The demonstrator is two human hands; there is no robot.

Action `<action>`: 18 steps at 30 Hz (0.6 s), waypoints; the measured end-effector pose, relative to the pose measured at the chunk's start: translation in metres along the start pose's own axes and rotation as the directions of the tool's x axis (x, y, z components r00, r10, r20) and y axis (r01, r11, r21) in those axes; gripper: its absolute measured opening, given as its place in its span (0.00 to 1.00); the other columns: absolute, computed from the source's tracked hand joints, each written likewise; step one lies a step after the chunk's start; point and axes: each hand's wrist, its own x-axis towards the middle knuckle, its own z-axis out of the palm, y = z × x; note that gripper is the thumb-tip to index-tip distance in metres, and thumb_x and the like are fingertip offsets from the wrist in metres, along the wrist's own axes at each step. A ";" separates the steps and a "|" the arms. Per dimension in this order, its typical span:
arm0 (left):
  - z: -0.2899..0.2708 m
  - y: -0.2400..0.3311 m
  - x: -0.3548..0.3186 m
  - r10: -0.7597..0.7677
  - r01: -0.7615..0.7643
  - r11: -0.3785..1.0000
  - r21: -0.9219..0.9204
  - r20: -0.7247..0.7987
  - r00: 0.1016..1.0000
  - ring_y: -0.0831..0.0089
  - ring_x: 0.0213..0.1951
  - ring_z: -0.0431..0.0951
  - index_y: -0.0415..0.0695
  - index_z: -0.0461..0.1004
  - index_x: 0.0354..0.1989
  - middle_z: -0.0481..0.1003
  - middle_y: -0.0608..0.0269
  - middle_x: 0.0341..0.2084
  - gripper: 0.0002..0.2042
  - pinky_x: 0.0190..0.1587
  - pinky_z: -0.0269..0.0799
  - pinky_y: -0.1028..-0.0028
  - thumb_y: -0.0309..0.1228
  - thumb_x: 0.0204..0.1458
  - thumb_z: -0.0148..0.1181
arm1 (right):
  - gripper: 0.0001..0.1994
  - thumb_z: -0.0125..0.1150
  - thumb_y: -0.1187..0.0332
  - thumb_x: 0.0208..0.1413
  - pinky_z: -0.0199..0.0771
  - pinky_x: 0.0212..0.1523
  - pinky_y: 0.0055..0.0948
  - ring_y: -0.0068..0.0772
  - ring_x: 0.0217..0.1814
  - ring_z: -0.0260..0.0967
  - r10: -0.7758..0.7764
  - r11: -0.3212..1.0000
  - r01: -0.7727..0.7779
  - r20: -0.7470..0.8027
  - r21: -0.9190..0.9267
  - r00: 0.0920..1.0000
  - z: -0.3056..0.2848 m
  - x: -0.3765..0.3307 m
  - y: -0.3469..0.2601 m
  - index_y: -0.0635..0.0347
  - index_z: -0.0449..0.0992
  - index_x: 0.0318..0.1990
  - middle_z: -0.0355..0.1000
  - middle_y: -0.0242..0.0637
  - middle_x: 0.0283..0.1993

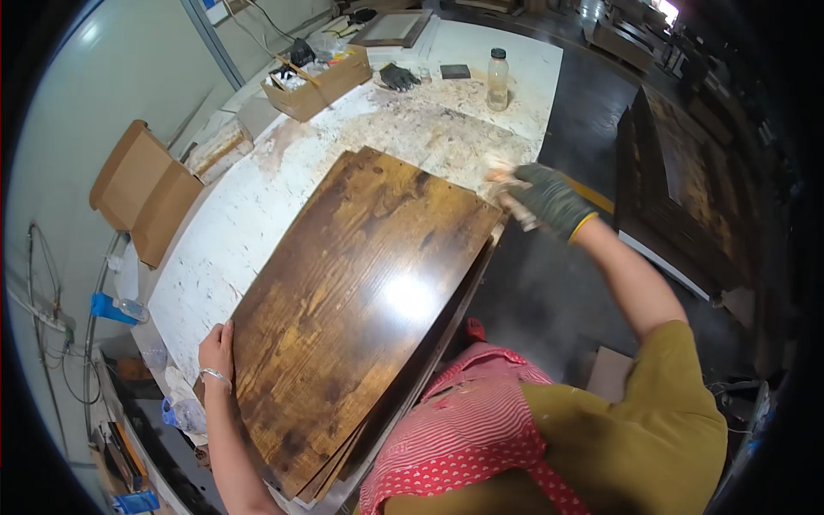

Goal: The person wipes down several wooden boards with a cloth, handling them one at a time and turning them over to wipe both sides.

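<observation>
Red striped apron (463, 429) near, bare left hand (218, 348) flat on the left edge of stacked brown boards (360, 292), gloved right hand (549, 202) holding a cloth (506, 182) at the far right corner, white surface (249, 215) underneath

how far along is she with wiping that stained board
The top wooden board already looks dark and glossy across its face. In hand: the gloved right hand holds a rag at the board's far right corner, while the bare left hand steadies the near left edge. More boards lie stacked underneath; their finish cannot be judged.
</observation>
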 end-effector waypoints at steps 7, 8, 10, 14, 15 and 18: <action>0.016 -0.032 0.021 0.053 -0.068 0.994 -0.085 -0.166 0.985 0.62 0.17 0.58 0.34 0.66 0.17 0.62 0.48 0.13 0.22 0.24 0.60 0.65 0.43 0.50 0.59 | 0.15 0.49 0.55 0.59 0.67 0.15 0.23 0.21 0.15 0.67 0.375 0.653 -0.564 0.432 0.505 0.820 -0.026 0.003 0.029 0.56 0.75 0.34 0.69 0.32 0.20; 0.016 -0.037 0.024 0.033 -0.040 0.998 -0.039 -0.153 0.988 0.64 0.17 0.58 0.34 0.65 0.16 0.62 0.50 0.12 0.23 0.24 0.59 0.65 0.43 0.50 0.60 | 0.17 0.51 0.54 0.58 0.67 0.14 0.22 0.21 0.13 0.65 0.214 0.769 -0.421 0.426 0.482 0.879 -0.020 0.007 0.024 0.58 0.75 0.31 0.68 0.32 0.19; 0.019 -0.036 0.034 0.033 -0.035 0.999 -0.014 -0.119 0.992 0.65 0.17 0.59 0.33 0.66 0.16 0.63 0.50 0.12 0.23 0.24 0.59 0.65 0.42 0.49 0.60 | 0.15 0.50 0.62 0.56 0.72 0.41 0.35 0.41 0.41 0.70 -0.009 0.840 -0.351 0.657 0.414 0.754 0.006 0.015 0.048 0.57 0.71 0.48 0.69 0.42 0.40; -0.014 -0.005 0.044 -0.007 -0.003 0.998 -0.057 -0.181 0.984 0.70 0.20 0.66 0.33 0.71 0.20 0.70 0.52 0.14 0.16 0.28 0.65 0.68 0.37 0.48 0.59 | 0.25 0.61 0.47 0.47 0.73 0.41 0.33 0.40 0.42 0.71 0.111 0.854 -0.403 0.640 0.330 0.760 -0.002 0.020 0.029 0.62 0.75 0.41 0.72 0.45 0.41; -0.039 0.008 0.046 0.093 -0.099 0.995 -0.012 -0.252 0.963 0.76 0.18 0.62 0.34 0.72 0.19 0.68 0.58 0.11 0.16 0.23 0.60 0.68 0.36 0.50 0.58 | 0.24 0.63 0.49 0.46 0.75 0.35 0.29 0.32 0.37 0.72 0.014 0.919 -0.253 0.616 0.303 0.788 0.008 0.019 0.043 0.63 0.75 0.38 0.73 0.41 0.36; -0.104 0.051 0.051 0.266 -0.282 0.959 -0.015 -0.289 0.920 0.78 0.18 0.60 0.36 0.65 0.15 0.65 0.66 0.10 0.13 0.21 0.60 0.71 0.29 0.46 0.56 | 0.16 0.64 0.54 0.47 0.68 0.16 0.23 0.19 0.19 0.66 -0.095 0.521 -0.604 0.744 0.603 0.661 0.011 -0.001 0.036 0.58 0.74 0.25 0.70 0.29 0.21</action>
